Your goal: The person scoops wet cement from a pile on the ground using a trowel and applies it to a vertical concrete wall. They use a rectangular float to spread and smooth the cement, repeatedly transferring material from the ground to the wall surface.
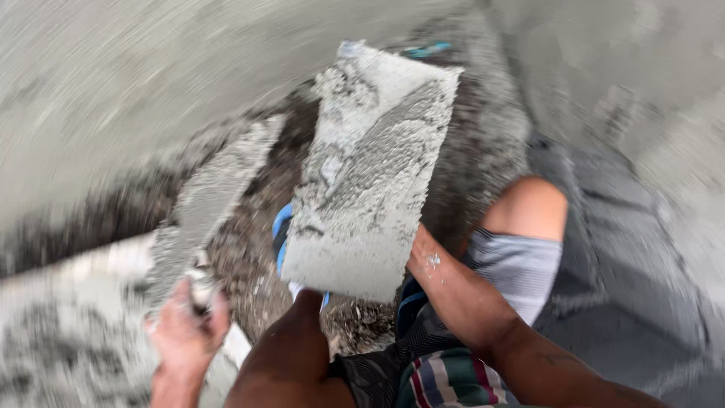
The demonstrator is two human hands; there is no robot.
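Observation:
The view is motion-blurred. My left hand [185, 329] at the lower left is closed around the handle of a trowel [208, 193]. Its long blade, coated in grey mortar, points up and to the right. In the centre a rectangular mortar board [370, 174] carries smeared wet mortar. My right hand [423, 255] reaches under the board's lower right edge and holds it from below. Only the wrist shows there, speckled with mortar, and the fingers are hidden by the board.
A grey plastered wall [113, 83] fills the upper left. Rubble and dark ground [249, 257] lie below the board. My bent knee [529, 204] in striped shorts is at the right, and a blue sandal [281, 234] shows under the board's left edge.

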